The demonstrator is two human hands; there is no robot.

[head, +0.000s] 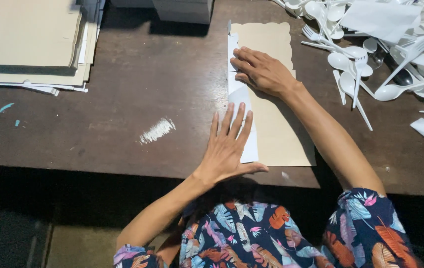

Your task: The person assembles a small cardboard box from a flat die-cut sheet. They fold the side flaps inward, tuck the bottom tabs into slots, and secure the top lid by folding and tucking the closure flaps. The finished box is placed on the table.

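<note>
- Two bare hands lay flat on a tan cardboard sheet with a scalloped far edge (276,114), which sat on the near-right part of a dark brown wooden table (137,89).
- Along that sheet's left edge ran a folded white flap (238,97), narrow and long, reaching from the far edge toward the near one.
- Left hand (228,144) pressed palm down on the near part of the flap, fingers straight and slightly spread, thumb out to the right; it clamped nothing.
- Right hand (261,72) rested farther off on the same fold, fingers together and extended leftward over the flap's edge, pressing rather than grasping.
- No container showed plainly; a loose heap of white plastic spoons and forks (370,54) lay bare on the table at the far right, well apart from the hands.
- White paper wrappers (383,20) lay over and beside that heap, one more at the right edge.
- Far left, a stack of flat tan cardboard sheets (28,39) rested on the table, white edges showing beneath.
- White boxes (182,10) stood at the far edge, only partly in view.
- Tabletop carried a white scuffed smear (157,130) left of the left hand and small blue flecks (6,107) near the stack.
- Near side fell into deep shadow below the table's edge; the person's leaf-patterned garment (271,233) showed there.
</note>
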